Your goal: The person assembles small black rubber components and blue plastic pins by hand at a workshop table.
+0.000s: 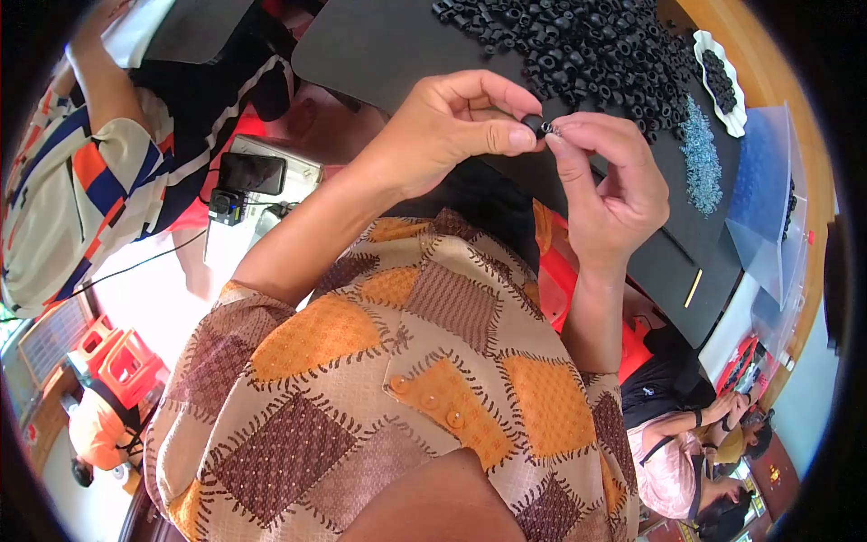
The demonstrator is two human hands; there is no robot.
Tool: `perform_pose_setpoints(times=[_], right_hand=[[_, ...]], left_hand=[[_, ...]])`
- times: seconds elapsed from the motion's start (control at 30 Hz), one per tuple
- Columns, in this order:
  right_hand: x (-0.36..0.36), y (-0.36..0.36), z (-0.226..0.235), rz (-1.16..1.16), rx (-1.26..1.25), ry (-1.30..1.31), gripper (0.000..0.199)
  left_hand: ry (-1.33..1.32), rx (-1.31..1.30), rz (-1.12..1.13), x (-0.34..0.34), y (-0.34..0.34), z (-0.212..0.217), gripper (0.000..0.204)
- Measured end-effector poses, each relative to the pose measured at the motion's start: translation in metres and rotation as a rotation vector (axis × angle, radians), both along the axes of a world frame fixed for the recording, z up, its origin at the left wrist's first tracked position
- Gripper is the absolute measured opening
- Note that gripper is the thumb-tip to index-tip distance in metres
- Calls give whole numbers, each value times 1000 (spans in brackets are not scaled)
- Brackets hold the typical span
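Over the near edge of the dark table, my left hand (442, 131) pinches a small black ring-like part (533, 124) between thumb and fingertips. My right hand (619, 185) meets it from the other side, thumb and forefinger closed on a tiny piece at the part's end. That piece is too small to name; a greyish glint shows there. Beyond my hands lies a large heap of similar black parts (614, 59). To the right of the heap is a small spread of pale blue, clear little pieces (700, 163).
A white scalloped dish (739, 122) holds small black pieces at the far right. Beside it stands a clear bluish plastic box (763, 203). A thin stick (693, 289) lies near the table's right edge. A phone (253, 173) and people are to the left; others sit lower right.
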State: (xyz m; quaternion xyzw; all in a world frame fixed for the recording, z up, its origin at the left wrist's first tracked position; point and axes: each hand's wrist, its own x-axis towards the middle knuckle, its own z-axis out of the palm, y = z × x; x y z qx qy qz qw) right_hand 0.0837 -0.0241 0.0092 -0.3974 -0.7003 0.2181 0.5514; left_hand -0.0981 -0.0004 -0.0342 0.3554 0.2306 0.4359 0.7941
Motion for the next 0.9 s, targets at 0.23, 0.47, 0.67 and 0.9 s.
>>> perform_pose_setpoints(times=[0.23,0.47,0.67,0.9], right_hand=[[-25,-6,-18,-107,77,-96,16],[-26,-4,-9,-34,-120,-131,17],[-23,45,-9,-42,-287,13,28],[-31,79,-33,-94,19,-702,26]], left_hand=[[23,-48,34,-13,-2,-8,24],[-10,-98,61,-25,1,-6,20],[-209,-116,133,-54,13,-9,21],[-235,-121,171,-62,16,-13,26]])
